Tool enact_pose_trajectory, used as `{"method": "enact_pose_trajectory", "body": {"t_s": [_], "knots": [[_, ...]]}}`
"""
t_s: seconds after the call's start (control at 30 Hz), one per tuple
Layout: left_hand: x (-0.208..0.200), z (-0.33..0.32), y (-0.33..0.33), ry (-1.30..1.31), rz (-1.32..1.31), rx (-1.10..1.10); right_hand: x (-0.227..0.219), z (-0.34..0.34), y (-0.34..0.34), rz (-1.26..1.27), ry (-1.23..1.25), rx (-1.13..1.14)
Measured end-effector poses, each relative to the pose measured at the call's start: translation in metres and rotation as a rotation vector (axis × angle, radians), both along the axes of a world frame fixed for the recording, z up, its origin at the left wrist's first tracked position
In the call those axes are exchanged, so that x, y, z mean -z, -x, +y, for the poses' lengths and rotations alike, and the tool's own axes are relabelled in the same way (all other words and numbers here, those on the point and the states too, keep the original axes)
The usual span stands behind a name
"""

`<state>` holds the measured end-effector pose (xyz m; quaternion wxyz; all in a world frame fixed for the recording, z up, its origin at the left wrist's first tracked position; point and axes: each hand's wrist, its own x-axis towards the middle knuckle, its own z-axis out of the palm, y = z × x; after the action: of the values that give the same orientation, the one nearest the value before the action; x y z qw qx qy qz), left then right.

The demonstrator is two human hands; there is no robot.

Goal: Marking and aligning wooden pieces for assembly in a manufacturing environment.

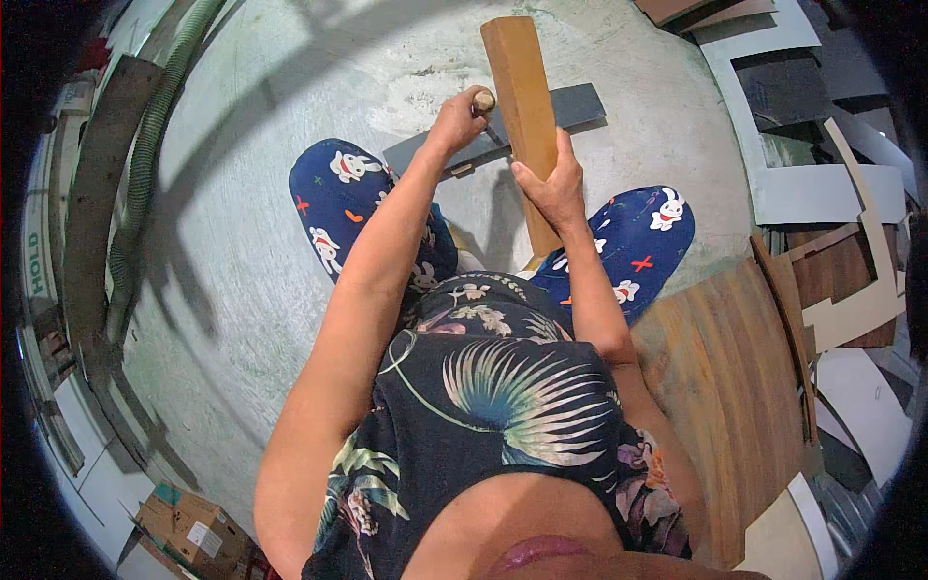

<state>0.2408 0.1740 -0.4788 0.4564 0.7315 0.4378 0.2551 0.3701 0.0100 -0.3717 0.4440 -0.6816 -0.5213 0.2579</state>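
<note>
My left hand (456,123) is closed around the round wooden handle (484,100) of a tool. A thin dark shaft seems to run down from it; its working end I cannot make out. My right hand (556,186) grips a long, squared wooden block (522,92) by its lower part, thumb on the near face. The block stands tilted in front of me, its far end leaning slightly left. Beneath both hands a dark grey board (580,104) lies across the floor, partly hidden by the block and my left arm. A small brown piece (463,171) shows at its near edge.
My bent knees flank the work on the concrete floor (242,242). Left are a ribbed hose (145,193) and a long dark plank (101,184). A cardboard box (193,532) sits lower left. Right are a brown wood-grain sheet (725,387) and stacked panel offcuts (831,193).
</note>
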Motion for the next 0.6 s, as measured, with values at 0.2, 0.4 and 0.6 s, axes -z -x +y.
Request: {"method": "enact_pose_trajectory", "body": {"t_s": [0.2,0.4,0.6], "knots": [[-0.003,0.001,-0.003,-0.057,0.029,0.033,0.007,0.001,-0.001,0.015,-0.083,-0.022],[-0.014,0.004,-0.002,0.014,0.087,0.094,0.019,0.008,0.001,-0.069,0.183,-0.061],[-0.011,0.010,-0.002,-0.009,0.022,0.053,0.007,0.006,0.000,0.044,-0.037,-0.010]]}}
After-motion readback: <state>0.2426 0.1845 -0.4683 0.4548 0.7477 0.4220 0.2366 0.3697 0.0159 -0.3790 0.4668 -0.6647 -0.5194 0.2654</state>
